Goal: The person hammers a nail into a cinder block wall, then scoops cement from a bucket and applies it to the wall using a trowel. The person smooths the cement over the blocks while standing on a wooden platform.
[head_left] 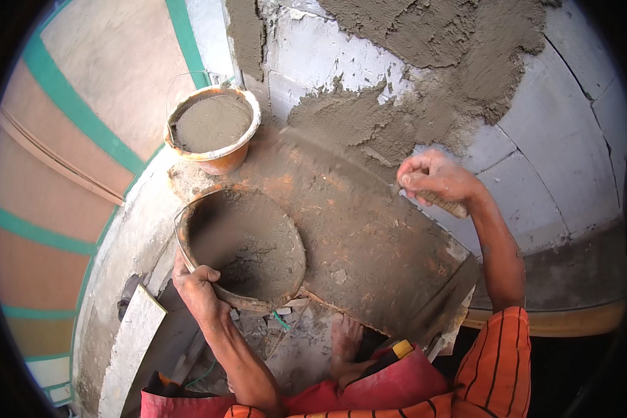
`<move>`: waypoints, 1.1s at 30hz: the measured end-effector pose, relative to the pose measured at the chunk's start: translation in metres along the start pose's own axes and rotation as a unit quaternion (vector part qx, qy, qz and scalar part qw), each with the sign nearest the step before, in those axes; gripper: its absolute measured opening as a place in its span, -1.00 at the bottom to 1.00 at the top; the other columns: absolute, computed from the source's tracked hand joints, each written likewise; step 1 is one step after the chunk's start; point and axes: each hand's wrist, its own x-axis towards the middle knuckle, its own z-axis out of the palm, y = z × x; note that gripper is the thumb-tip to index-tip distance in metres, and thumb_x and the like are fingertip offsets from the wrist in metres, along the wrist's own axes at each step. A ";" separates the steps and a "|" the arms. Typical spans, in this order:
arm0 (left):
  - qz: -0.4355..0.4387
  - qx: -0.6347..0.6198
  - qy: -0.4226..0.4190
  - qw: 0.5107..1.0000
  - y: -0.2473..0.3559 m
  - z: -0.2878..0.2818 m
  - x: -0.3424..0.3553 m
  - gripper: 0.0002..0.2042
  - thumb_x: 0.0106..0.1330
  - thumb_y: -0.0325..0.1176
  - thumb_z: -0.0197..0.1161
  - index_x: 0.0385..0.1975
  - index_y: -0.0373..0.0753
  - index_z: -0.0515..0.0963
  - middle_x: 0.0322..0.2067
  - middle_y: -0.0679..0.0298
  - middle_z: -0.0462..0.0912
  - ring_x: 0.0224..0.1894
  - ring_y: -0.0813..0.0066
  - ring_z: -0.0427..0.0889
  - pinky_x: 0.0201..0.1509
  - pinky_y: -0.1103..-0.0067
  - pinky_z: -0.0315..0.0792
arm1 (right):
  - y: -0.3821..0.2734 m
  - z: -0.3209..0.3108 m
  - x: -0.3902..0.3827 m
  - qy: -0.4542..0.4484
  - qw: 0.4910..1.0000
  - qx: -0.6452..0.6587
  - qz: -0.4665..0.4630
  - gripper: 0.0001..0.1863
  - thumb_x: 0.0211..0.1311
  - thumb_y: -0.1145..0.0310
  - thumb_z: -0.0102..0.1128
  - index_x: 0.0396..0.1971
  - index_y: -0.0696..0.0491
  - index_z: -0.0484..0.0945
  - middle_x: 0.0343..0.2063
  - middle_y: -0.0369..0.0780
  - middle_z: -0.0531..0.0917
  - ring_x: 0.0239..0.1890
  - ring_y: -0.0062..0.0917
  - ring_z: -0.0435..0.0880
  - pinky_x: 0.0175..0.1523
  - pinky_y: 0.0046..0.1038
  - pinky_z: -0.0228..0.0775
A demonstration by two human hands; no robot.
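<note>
My left hand (200, 284) is closed on the near-left rim of a bucket (294, 226), which is tilted so its inside shows. Grey mortar (265, 268) lies in it and coats its walls. My right hand (435, 177) is closed around the wooden handle of a trowel (447, 202), off to the right near the wall; the blade is blurred and hard to make out. On the upper part of the block wall (310, 52) lies a rough layer of wet mortar (460, 63).
A second bucket (224, 164), full of mortar, stands beyond the first. Under both spreads a mortar-smeared board (369, 258). My bare foot (345, 338) is below its near edge, by rubble (258, 324). A pale slab (132, 352) leans at lower left, beside a green-striped wall (70, 97).
</note>
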 end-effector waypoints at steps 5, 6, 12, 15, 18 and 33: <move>-0.021 0.022 -0.001 1.000 0.008 -0.001 -0.001 -0.24 -0.33 -0.70 -0.12 0.13 -0.47 0.39 -0.22 0.24 0.57 -0.30 0.55 0.53 -0.22 0.77 0.36 | 0.036 -0.020 -0.042 0.394 0.917 0.024 -0.058 -0.69 0.30 0.14 0.10 -0.37 0.12 0.45 -0.60 -0.36 0.48 -0.63 -0.71 0.43 -0.56 -0.60 0.30; -0.003 0.022 0.013 1.000 0.005 -0.001 -0.005 -0.24 -0.33 -0.70 -0.12 0.13 -0.48 0.39 -0.22 0.23 0.58 -0.30 0.56 0.52 -0.22 0.77 0.36 | 0.035 -0.018 -0.044 0.392 0.918 0.010 -0.064 -0.71 0.29 0.17 0.11 -0.37 0.12 0.44 -0.59 -0.36 0.48 -0.63 -0.71 0.43 -0.55 -0.60 0.29; -0.002 0.046 -0.038 0.998 0.011 0.016 -0.013 -0.20 -0.34 -0.66 -0.10 0.18 -0.51 0.35 -0.10 0.16 0.57 -0.19 0.52 0.54 -0.14 0.78 0.36 | 0.033 0.058 -0.009 0.135 0.934 -0.325 -0.064 -0.72 0.13 0.22 0.22 -0.24 0.07 0.57 -0.53 -0.16 0.61 -0.41 -0.34 0.60 -0.24 -0.36 0.43; -0.003 0.091 -0.087 0.992 0.006 0.021 -0.018 -0.17 -0.38 -0.62 -0.03 0.19 -0.49 0.36 0.04 0.10 0.53 0.09 0.36 0.47 0.21 0.65 0.23 | 0.022 0.099 -0.006 0.075 0.855 -0.499 -0.121 -0.73 0.08 0.27 0.20 -0.24 0.08 0.59 -0.42 -0.11 0.66 -0.33 -0.27 0.66 -0.21 -0.30 0.47; 0.008 0.168 -0.111 0.979 -0.002 0.033 -0.031 -0.17 -0.41 -0.61 0.02 0.16 -0.45 0.41 0.13 0.13 0.50 0.27 0.27 0.33 0.42 0.51 -0.06 | 0.028 0.124 0.013 0.028 0.808 -0.576 -0.124 -0.79 0.08 0.28 0.18 -0.32 0.05 0.58 -0.34 -0.11 0.67 -0.27 -0.28 0.68 -0.22 -0.25 0.49; 0.021 0.031 -0.059 0.998 0.006 0.029 -0.018 -0.14 -0.40 -0.56 -0.06 0.20 -0.55 0.31 0.08 0.07 0.50 0.12 0.35 0.48 0.25 0.64 0.23 | 0.041 0.184 0.026 -0.076 0.961 -0.241 -0.112 -0.59 0.24 0.08 0.15 -0.15 0.13 0.55 -0.40 0.04 0.64 -0.24 -0.01 0.62 -0.11 -0.09 0.43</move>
